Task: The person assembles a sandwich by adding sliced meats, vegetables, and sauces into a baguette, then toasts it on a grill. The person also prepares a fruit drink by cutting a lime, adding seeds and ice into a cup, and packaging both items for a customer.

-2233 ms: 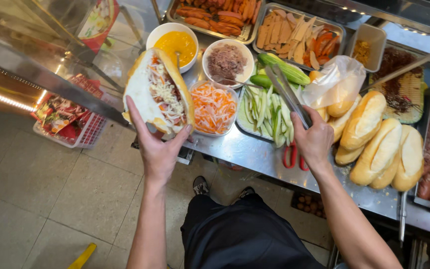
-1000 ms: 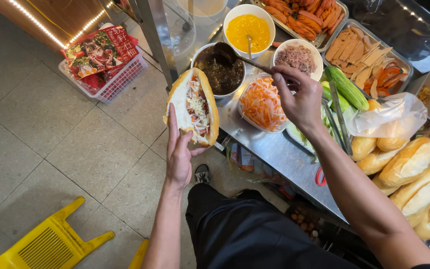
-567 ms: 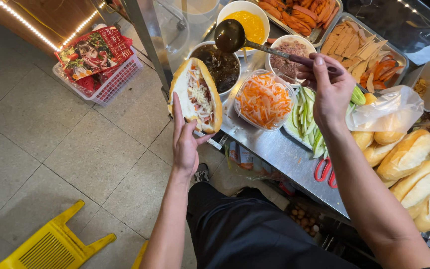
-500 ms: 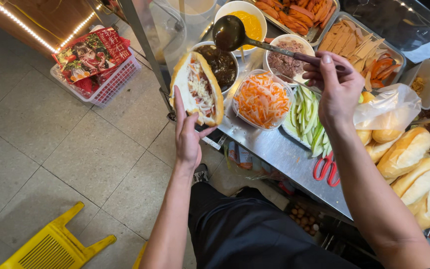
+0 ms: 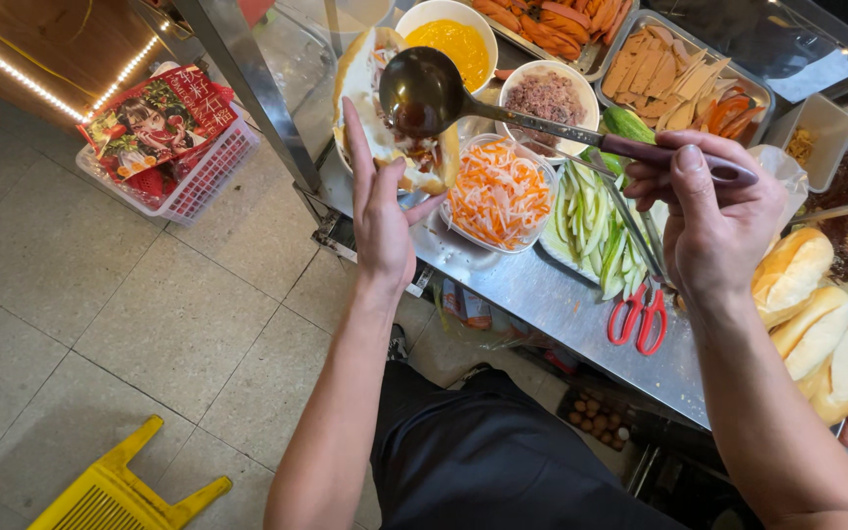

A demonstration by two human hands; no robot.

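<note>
Since half a second ago the ladle point(image 5: 424, 93) has swung from above the dark sauce bowl to sit right over the split bread roll point(image 5: 385, 93), and the roll has been lifted up and away from the person, so that it now hides that bowl; judging by this, dark sauce is being poured onto the filling rather than scooped. In the head view, the only one, the left hand point(image 5: 382, 211) cradles the roll from below, its fingers point(image 5: 357, 132) stretched flat along the crust and the thumb braced at the near end, open side facing up. The roll's long axis runs away from the person, near end by the palm, far end toward the yellow sauce bowl point(image 5: 453, 39). The right hand point(image 5: 714, 221) is clenched round the ladle's dark handle, thumb on top; the ladle lies roughly crosswise, handle to the right, bowl to the left above the roll's middle. Just beside the roll on the steel desk point(image 5: 532, 290) stand a tub of shredded carrot point(image 5: 498, 191), a bowl of minced meat point(image 5: 544, 98) and a tray of cucumber strips point(image 5: 591, 221), with red-handled scissors point(image 5: 640, 314) near the desk's front edge and plain rolls point(image 5: 817, 314) to the right.
</note>
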